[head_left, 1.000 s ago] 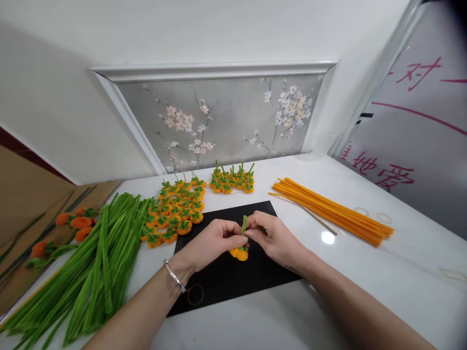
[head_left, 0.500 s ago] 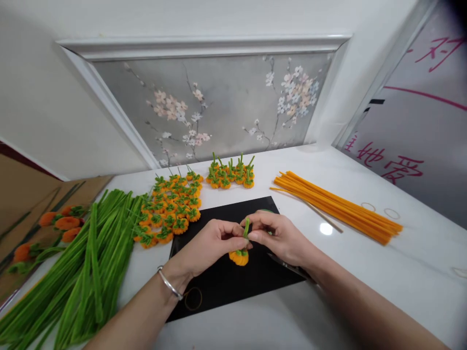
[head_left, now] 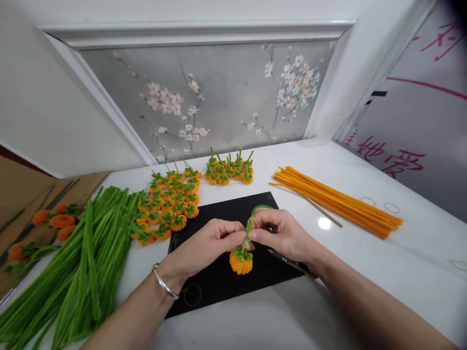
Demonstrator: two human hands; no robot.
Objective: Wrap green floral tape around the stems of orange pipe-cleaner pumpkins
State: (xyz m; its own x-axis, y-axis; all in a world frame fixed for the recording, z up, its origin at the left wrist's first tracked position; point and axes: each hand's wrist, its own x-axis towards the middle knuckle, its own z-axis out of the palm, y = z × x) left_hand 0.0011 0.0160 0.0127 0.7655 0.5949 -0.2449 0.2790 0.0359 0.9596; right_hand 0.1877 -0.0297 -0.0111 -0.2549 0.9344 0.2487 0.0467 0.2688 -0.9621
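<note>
A small orange pipe-cleaner pumpkin (head_left: 241, 263) with green leaves and an upright green stem hangs between my hands, over a black mat (head_left: 215, 287). My left hand (head_left: 222, 237), with a silver bangle at the wrist, pinches the stem from the left. From the right, my right hand (head_left: 275, 228) pinches the same stem between thumb and fingers. The stem's fuzzy green tip sticks up above the fingertips. Partly under my right hand lie scissors (head_left: 286, 260), and a green roll of tape (head_left: 263, 209) shows behind it.
Left of the mat stand rows of finished pumpkins (head_left: 170, 206), with another group (head_left: 229, 170) at the back. Green pipe cleaners (head_left: 83, 262) lie piled at the left, orange ones (head_left: 339, 201) at the right beside a thin stick (head_left: 324, 212). A rubber band (head_left: 192, 294) rests on the mat.
The pumpkin hangs a little lower and shows more of its leaves and stem below my fingers. Both hands keep their pinch. The view has shifted slightly, and more of the green roll shows.
</note>
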